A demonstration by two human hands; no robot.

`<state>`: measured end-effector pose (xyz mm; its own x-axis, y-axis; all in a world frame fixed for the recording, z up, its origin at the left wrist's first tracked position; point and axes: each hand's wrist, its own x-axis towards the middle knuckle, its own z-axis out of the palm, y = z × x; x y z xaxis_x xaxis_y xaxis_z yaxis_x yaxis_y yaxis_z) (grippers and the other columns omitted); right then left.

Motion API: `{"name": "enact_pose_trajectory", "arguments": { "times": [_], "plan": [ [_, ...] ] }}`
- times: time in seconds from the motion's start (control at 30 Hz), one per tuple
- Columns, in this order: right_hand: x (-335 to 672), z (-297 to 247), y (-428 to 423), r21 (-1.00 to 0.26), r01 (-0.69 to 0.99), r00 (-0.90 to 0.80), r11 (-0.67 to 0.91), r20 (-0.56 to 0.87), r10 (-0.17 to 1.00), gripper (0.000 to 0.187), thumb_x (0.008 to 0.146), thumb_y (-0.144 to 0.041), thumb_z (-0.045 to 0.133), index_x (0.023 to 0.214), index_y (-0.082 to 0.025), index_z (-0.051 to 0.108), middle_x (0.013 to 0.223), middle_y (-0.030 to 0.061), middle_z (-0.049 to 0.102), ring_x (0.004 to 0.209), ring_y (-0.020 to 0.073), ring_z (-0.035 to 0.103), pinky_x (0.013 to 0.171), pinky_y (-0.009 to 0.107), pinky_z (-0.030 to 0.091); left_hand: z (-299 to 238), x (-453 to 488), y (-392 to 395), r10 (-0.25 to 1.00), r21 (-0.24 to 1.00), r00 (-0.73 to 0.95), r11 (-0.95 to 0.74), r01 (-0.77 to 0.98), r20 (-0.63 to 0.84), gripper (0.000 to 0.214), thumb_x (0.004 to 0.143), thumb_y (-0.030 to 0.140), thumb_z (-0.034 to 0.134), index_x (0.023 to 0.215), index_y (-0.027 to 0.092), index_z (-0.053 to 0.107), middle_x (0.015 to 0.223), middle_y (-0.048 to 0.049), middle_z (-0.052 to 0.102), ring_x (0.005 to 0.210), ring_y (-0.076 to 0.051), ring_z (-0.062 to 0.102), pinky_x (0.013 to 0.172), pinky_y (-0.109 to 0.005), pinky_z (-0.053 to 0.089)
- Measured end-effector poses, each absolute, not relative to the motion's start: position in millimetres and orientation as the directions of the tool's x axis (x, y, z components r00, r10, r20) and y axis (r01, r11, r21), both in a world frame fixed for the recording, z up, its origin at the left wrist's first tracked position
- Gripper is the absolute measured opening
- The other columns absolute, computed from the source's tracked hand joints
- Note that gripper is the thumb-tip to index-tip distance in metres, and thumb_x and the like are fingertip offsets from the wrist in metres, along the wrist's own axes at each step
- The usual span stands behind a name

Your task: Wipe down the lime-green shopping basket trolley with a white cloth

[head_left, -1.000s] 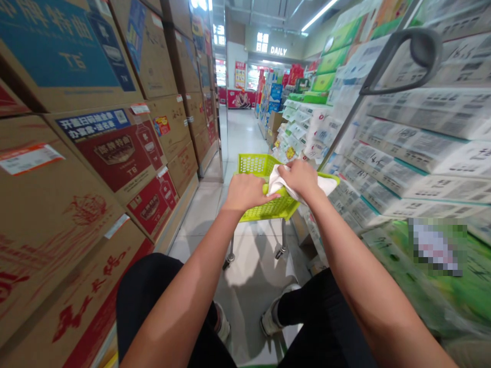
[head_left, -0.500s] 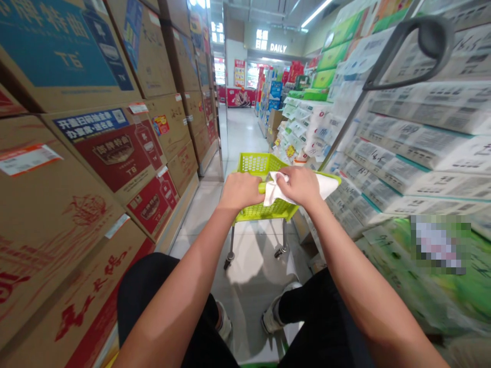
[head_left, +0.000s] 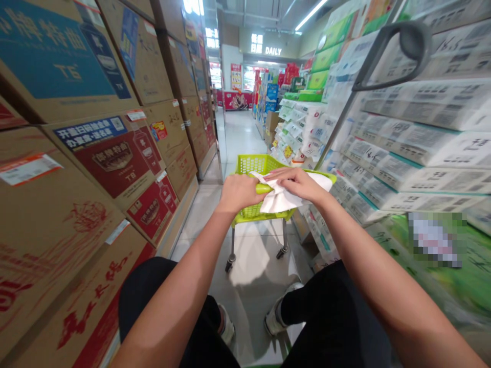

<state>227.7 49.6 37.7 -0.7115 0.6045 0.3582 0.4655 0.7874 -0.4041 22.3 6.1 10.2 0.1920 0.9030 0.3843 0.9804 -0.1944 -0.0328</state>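
A small yellow-green shopping cart [head_left: 251, 211] with a perforated basket stands in front of me on thin legs with casters. My left hand [head_left: 238, 193] is closed around the left part of its push handle [head_left: 263, 188]. Draped over the handle's right part is a white cloth [head_left: 280, 202], its front edge hanging down. My right hand [head_left: 301, 183] presses this cloth onto the handle, fingers reaching leftward over it and the thumb side tucked toward the handle. The cloth hides much of the bar and some of my right fingertips.
Stacked cardboard cartons [head_left: 115, 153] wall the left side. White tissue packs [head_left: 414, 148] and green packs [head_left: 452, 255] are piled close on the right. A grey hooked handle on a pole [head_left: 393, 56] leans in front of them. A tiled aisle [head_left: 240, 122] runs ahead.
My right hand has gone from bunching the cloth in its grip to lying flatter, fingers stretched left. The cloth is spread wider and lower. My left hand stays on the handle.
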Motion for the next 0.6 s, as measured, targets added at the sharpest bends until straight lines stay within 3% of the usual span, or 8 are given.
{"name": "enact_pose_trajectory", "arguments": {
  "times": [0.1, 0.2, 0.3, 0.4, 0.5, 0.6],
  "plan": [
    [224, 40, 48, -0.385, 0.533, -0.686, 0.753, 0.323, 0.652, 0.042, 0.091, -0.034, 0.04, 0.118, -0.026, 0.071, 0.126, 0.0004, 0.067, 0.119, 0.0233, 0.059, 0.1, 0.036, 0.044, 11, 24, 5, 0.909, -0.028, 0.183, -0.186, 0.982, 0.375, 0.061, 0.083, 0.066, 0.043, 0.102, 0.018, 0.076, 0.093, -0.017, 0.072, 0.092, -0.034, 0.067, 0.076, -0.039, 0.042],
    [216, 40, 51, -0.254, 0.679, -0.625, 0.689, 0.293, 0.724, 0.042, 0.094, -0.038, 0.039, 0.123, -0.029, 0.068, 0.125, 0.0011, 0.068, 0.114, 0.0253, 0.062, 0.094, 0.036, 0.046, 11, 27, 5, 0.908, -0.041, 0.185, -0.183, 0.982, 0.376, 0.052, 0.084, 0.056, 0.046, 0.103, 0.018, 0.075, 0.092, -0.0174, 0.072, 0.091, -0.035, 0.067, 0.076, -0.039, 0.042],
    [206, 42, 61, -0.096, 0.818, -0.536, 0.568, 0.233, 0.812, 0.043, 0.094, -0.044, 0.037, 0.112, -0.025, 0.072, 0.113, 0.0073, 0.072, 0.103, 0.0296, 0.065, 0.085, 0.038, 0.047, 10, 32, 4, 0.902, -0.043, 0.204, -0.203, 0.978, 0.381, 0.046, 0.084, 0.051, 0.046, 0.103, 0.02, 0.075, 0.091, -0.0166, 0.072, 0.09, -0.034, 0.067, 0.077, -0.04, 0.043],
    [198, 45, 74, -0.033, 0.89, -0.449, 0.455, 0.111, 0.887, 0.049, 0.093, -0.05, 0.036, 0.096, -0.019, 0.074, 0.103, 0.0132, 0.073, 0.093, 0.0297, 0.066, 0.079, 0.036, 0.046, 10, 37, 3, 0.895, -0.04, 0.218, -0.22, 0.975, 0.39, 0.044, 0.084, 0.049, 0.046, 0.099, 0.02, 0.075, 0.088, -0.0158, 0.071, 0.087, -0.034, 0.068, 0.074, -0.04, 0.043],
    [197, 47, 76, -0.028, 0.892, -0.447, 0.451, 0.085, 0.89, 0.049, 0.093, -0.049, 0.035, 0.093, -0.017, 0.073, 0.102, 0.0141, 0.072, 0.091, 0.0279, 0.066, 0.075, 0.033, 0.044, 11, 39, 3, 0.898, -0.036, 0.214, -0.217, 0.975, 0.384, 0.042, 0.083, 0.047, 0.047, 0.097, 0.02, 0.075, 0.088, -0.0158, 0.071, 0.087, -0.033, 0.068, 0.073, -0.039, 0.043],
    [201, 44, 65, -0.027, 0.836, -0.535, 0.548, 0.179, 0.826, 0.044, 0.093, -0.043, 0.035, 0.096, -0.018, 0.071, 0.1, 0.0111, 0.073, 0.091, 0.0257, 0.065, 0.074, 0.03, 0.041, 12, 36, 3, 0.903, -0.036, 0.203, -0.205, 0.978, 0.377, 0.042, 0.082, 0.049, 0.048, 0.1, 0.021, 0.075, 0.089, -0.0159, 0.071, 0.089, -0.033, 0.068, 0.074, -0.039, 0.043]
  ]
}}
